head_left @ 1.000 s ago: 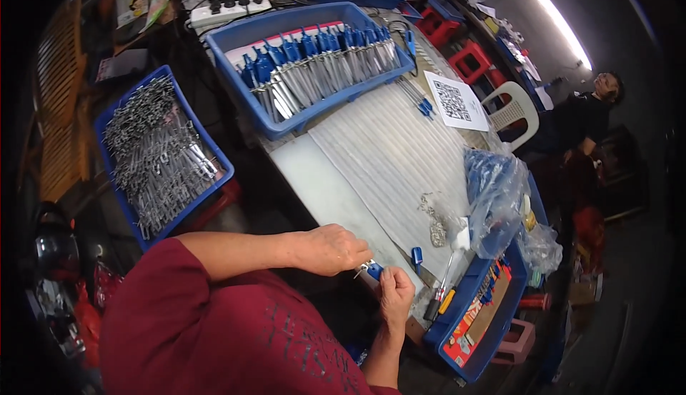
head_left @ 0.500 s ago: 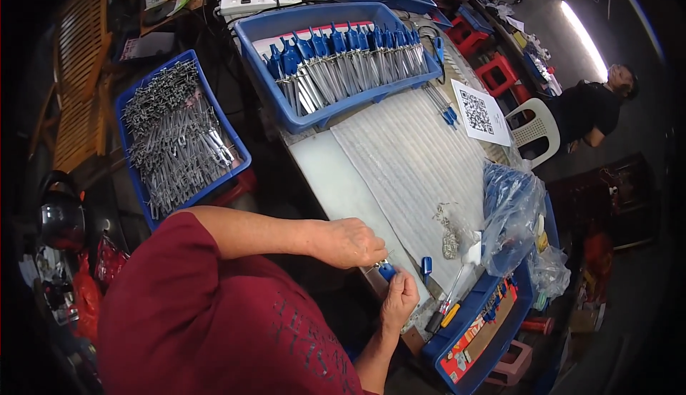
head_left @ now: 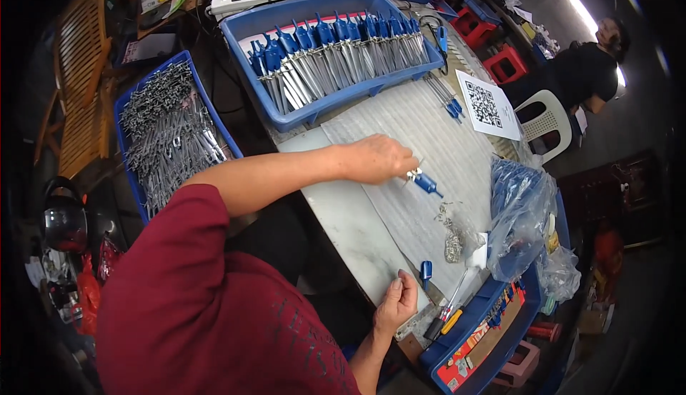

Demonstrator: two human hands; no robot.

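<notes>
My left hand (head_left: pixel 380 159) is closed around a blue-handled metal piece (head_left: pixel 426 182) over the white ribbed sheet (head_left: pixel 400 127). The blue end sticks out beyond my fingers, with a metal fitting beside them. Its shaft is hidden by my hand. My right hand (head_left: pixel 397 305) rests at the near table edge, fingers curled together, with nothing visible in them. Close by on the table lie a small blue plastic part (head_left: pixel 426 271), a clear bag of small metal parts (head_left: pixel 453 243) and a screwdriver (head_left: pixel 451 308) with a black handle.
A blue tray (head_left: pixel 307 115) of blue-handled metal pieces stands at the far side; several similar pieces (head_left: pixel 446 98) lie beside it. At left is a blue bin (head_left: pixel 214 106) of metal parts. A blue box (head_left: pixel 429 359) and crumpled plastic bag (head_left: pixel 518 216) flank the right. A person sits beyond.
My left hand has moved up and away from my right hand, carrying the blue-handled piece over the sheet. My right hand has let go of it and dropped slightly toward the near edge.
</notes>
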